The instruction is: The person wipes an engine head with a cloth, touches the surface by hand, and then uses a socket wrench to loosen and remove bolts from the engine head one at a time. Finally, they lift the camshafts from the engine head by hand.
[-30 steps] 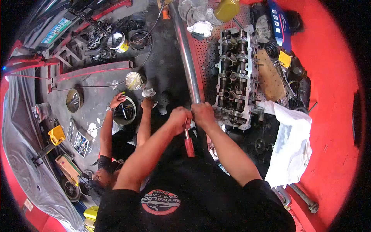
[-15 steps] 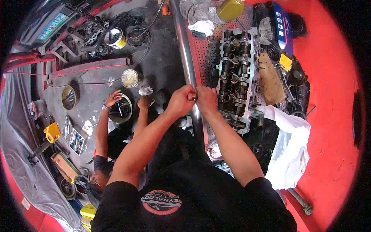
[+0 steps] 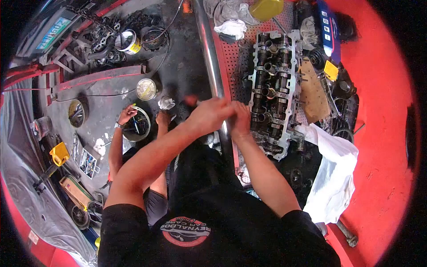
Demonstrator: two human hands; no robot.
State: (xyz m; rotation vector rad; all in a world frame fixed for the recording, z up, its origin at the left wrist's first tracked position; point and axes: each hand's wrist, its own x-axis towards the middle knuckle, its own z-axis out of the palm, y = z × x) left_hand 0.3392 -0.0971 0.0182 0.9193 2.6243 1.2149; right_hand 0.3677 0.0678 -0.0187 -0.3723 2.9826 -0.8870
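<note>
My left hand (image 3: 211, 113) is closed, its fingers smeared by motion, held over the polished metal rail (image 3: 214, 71) of the bench. My right hand (image 3: 240, 119) sits close against it with fingers curled in. I cannot tell what small thing is between the two hands. A blurred red patch (image 3: 191, 100) shows just beyond the left hand. Right of my right hand lies an engine cylinder head (image 3: 270, 95) with its camshafts and round tubes exposed, on a perforated tray (image 3: 229, 55).
At left, another person's hand (image 3: 128, 114) reaches to a bucket (image 3: 146, 133) with dark parts. A tin (image 3: 147, 89) and red metal beam (image 3: 102, 78) are on the floor. Right of the cylinder head are brown cardboard (image 3: 312, 95) and a white cloth (image 3: 331, 173).
My left hand has shifted slightly right over my right hand and is now blurred, its elbow farther left. A red blur has appeared beside it. The other person's hands stay at the bucket.
</note>
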